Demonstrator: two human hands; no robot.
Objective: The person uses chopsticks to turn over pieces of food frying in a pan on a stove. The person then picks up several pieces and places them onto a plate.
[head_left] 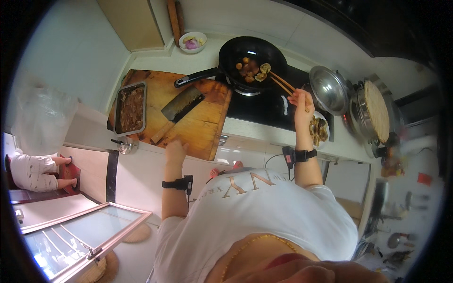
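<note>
My right hand (302, 102) grips a pair of wooden chopsticks (283, 84). Their tips reach a browned, patterned slice (265, 68) inside a black wok (253, 46); I cannot tell whether they pinch it. Several smaller browned pieces (247, 70) sit in dark liquid at the wok's bottom. By my right wrist, a white plate (321, 115) carries similar slices (319, 130). My left hand (176, 150) rests at the near edge of a wooden cutting board (201, 141), fingers curled and partly hidden. Just beyond it lies a cleaver (184, 104), apart from the hand.
A metal tray (145, 106) of dark, shredded-looking food (130, 109) stands on the board's left. The wok's handle (196, 77) overhangs the board. Behind are a white bowl (193, 50) with a purple onion, and right, a metal basin (329, 88) and pot (357, 106). A seated person (35, 173) shows far left.
</note>
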